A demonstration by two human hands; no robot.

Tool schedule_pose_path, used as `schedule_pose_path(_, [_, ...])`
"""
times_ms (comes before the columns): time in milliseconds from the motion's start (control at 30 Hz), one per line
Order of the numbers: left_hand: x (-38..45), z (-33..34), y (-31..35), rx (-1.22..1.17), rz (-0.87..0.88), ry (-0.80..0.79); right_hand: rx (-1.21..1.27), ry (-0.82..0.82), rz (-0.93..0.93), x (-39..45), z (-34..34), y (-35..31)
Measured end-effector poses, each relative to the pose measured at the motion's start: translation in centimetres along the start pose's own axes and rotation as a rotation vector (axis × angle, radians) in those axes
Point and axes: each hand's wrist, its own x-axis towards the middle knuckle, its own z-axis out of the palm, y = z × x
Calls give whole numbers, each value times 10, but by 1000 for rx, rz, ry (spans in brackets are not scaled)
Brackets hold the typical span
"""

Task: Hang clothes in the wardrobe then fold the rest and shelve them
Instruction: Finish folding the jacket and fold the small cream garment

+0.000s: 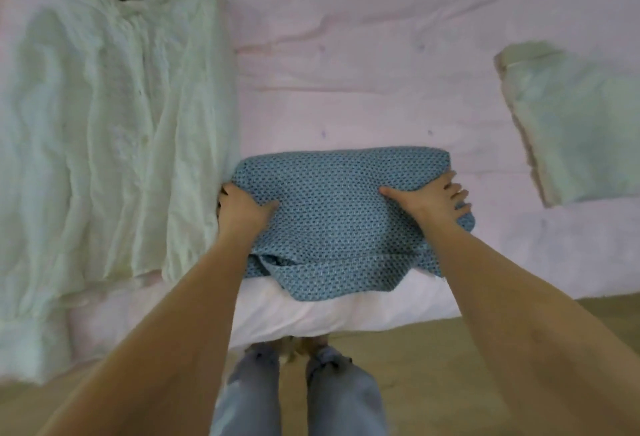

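We find both hands on the blue patterned garment [339, 213] at the bed [381, 89] edge: our left hand [242, 208] grips its left end, our right hand [433, 200] its right end. Recommend lifting level, folds supported underneath. No container is visible; a white shirt [110, 130] lies beyond the left hand.

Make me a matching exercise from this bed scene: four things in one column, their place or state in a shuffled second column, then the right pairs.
Things:
1. blue patterned garment
2. white shirt
3. pale folded garment
4. left hand

Places or states:
A. folded, lying apart at the right of the bed
B. spread out flat, on the left
C. grips the left end of the blue cloth
D. folded at the bed's near edge, held at both ends

Pairs: 1-D, 2-B, 3-A, 4-C. The right hand holds the other end.
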Motion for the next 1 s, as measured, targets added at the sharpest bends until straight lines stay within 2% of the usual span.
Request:
schedule_pose_path(100, [6,8,2,101,-22,37,13,10,17,14,-2,7])
schedule_pose_path(200, [16,9,-4,216,49,86,118,-24,4,24,-2,12])
schedule_pose_path(400, [15,1,-10,78,84,42,528,-163,-109,23,-3,38])
schedule_pose_path(567, [8,-5,-1,48,-54,7,446,-191,-140,13,3,64])
schedule_pose_path(700, [8,-7,0,-104,-118,-140,219,-20,-123,6,8,58])
schedule_pose_path(833, [6,-19,6,-88,-14,-139,152,99,-140,-2,8,51])
schedule_pose_path(1000, [-9,-22,47,-42,160,-165,80,287,-189,-1,-28,51])
